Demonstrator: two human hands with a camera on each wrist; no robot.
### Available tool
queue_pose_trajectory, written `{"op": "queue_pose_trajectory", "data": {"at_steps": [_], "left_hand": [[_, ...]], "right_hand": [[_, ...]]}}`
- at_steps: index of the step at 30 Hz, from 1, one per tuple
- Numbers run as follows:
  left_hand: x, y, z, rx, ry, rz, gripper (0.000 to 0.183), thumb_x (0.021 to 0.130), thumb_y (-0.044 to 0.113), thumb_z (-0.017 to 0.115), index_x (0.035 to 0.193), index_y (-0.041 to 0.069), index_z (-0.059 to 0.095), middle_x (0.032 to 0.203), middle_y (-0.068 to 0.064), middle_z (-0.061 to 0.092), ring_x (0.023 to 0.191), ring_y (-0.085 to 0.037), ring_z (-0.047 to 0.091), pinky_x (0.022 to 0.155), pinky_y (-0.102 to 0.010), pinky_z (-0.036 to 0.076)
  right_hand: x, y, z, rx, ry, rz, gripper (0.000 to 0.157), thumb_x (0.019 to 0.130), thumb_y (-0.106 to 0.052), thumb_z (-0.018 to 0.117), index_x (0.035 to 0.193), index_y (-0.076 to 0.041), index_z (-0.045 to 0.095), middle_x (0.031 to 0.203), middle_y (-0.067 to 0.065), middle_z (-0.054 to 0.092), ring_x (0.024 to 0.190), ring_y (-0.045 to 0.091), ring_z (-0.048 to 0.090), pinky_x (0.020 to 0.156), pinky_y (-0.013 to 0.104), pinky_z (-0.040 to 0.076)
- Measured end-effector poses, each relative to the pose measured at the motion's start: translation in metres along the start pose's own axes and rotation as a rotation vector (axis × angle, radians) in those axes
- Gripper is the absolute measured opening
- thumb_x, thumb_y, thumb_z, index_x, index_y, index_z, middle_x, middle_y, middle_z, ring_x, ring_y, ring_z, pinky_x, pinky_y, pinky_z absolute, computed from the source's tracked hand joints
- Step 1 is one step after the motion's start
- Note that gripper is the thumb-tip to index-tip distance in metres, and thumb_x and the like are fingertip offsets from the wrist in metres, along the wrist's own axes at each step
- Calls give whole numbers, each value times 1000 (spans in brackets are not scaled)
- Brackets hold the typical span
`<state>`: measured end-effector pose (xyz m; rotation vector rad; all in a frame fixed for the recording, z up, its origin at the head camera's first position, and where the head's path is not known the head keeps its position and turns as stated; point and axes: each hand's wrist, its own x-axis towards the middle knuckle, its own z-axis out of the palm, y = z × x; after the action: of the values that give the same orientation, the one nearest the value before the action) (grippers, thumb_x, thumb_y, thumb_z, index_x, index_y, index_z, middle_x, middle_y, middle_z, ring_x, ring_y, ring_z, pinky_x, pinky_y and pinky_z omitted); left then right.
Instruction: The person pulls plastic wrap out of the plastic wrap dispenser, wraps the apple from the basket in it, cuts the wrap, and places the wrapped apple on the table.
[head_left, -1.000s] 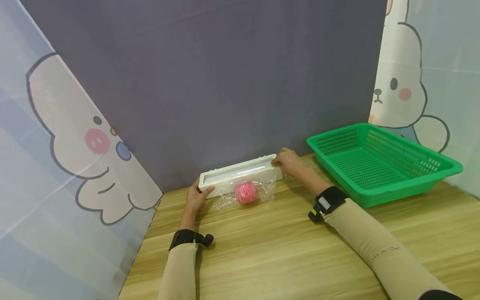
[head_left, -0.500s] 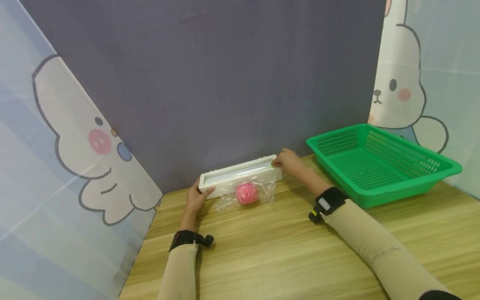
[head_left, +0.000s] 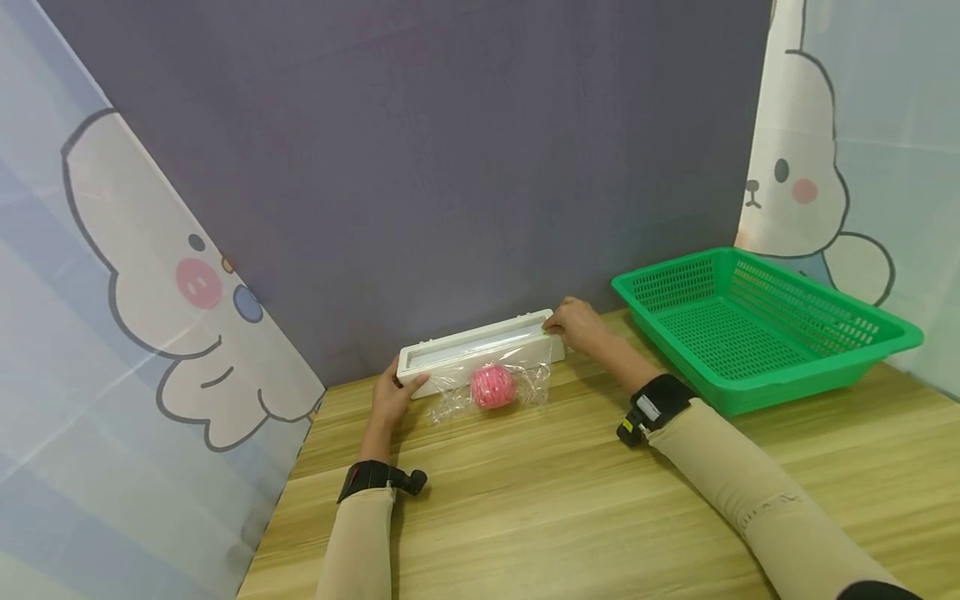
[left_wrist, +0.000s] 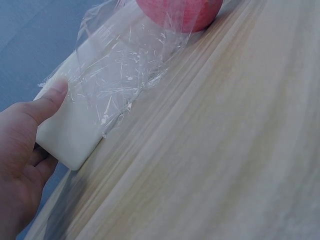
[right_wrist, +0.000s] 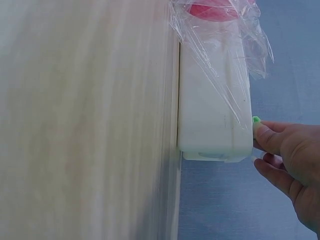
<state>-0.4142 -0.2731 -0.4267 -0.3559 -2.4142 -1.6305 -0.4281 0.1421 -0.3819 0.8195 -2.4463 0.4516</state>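
A long white cling film dispenser stands on the table against the grey backdrop. My left hand grips its left end, thumb on the front face and the other fingers behind. At the opposite end, my right hand pinches a small green slider at the top edge. Clear cling film drapes down the dispenser's front and over a pinkish-red apple, which sits on the table before it. In the right wrist view, only the apple's lower part shows at the top.
A green perforated plastic basket stands at the right, beyond my right forearm. The wood-grain table stretches in front of the apple. Cartoon-printed curtains hang at both sides.
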Motion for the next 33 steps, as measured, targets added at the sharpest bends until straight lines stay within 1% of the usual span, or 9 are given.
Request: {"op": "queue_pose_trajectory", "data": {"at_steps": [5,10,13,18,27,29,31,32,33], "left_hand": [[4,-16,2,12,30,12,83,98,19,79,165,3,33,154,-26,51,136,-41,55,88,-13,49],[7,-22,4,27,42,21,80,96,21,80,164,8,39,150,-21,58,132,-35,59,88,-15,51],[8,-22,6,27,39,29,78,96,20,80,163,9,41,147,-20,60,129,-34,61,86,-15,51],[7,-22,5,26,45,26,82,97,22,80,165,7,36,151,-21,56,132,-35,59,89,-16,51],[5,-23,2,42,38,-31,91,98,30,79,168,7,27,158,-22,48,139,-38,54,105,-40,52],[5,-23,2,31,32,-34,92,97,31,80,168,7,26,160,-21,46,141,-37,52,108,-40,51],[4,-12,1,7,3,-58,92,98,27,80,168,6,24,162,-22,44,143,-38,50,110,-42,49],[4,-11,0,-3,-7,-66,92,98,27,79,168,6,23,163,-22,42,142,-36,50,108,-39,49],[4,-10,-1,-14,-13,-71,92,98,26,79,168,6,23,163,-23,42,135,-37,55,103,-36,51]], "right_hand": [[0,-2,-1,-3,-1,-1,13,89,3,80,100,-3,85,96,9,81,91,33,67,87,47,57],[-2,-1,-3,-10,1,4,13,89,2,80,100,-3,85,96,10,81,91,33,67,86,46,58],[-4,1,-4,-16,14,9,12,88,2,81,99,-3,85,95,10,81,90,34,66,84,47,58],[-5,7,-3,-22,22,31,9,89,-1,82,98,-3,85,92,10,81,88,34,64,83,48,57],[-2,11,-1,-29,18,23,10,89,-6,83,99,-5,85,93,9,81,90,36,68,87,50,57],[-3,11,-1,-30,21,30,9,90,-7,83,99,-5,85,92,10,81,89,36,68,88,51,57],[-4,11,0,-29,32,37,9,90,-8,83,98,-5,85,92,10,80,89,36,69,88,51,57],[-4,11,0,-23,36,38,9,90,-7,83,98,-4,85,92,11,80,89,37,69,89,51,56],[-4,10,0,-15,40,40,9,90,-7,83,99,-4,85,92,11,80,89,37,70,90,52,56]]}}
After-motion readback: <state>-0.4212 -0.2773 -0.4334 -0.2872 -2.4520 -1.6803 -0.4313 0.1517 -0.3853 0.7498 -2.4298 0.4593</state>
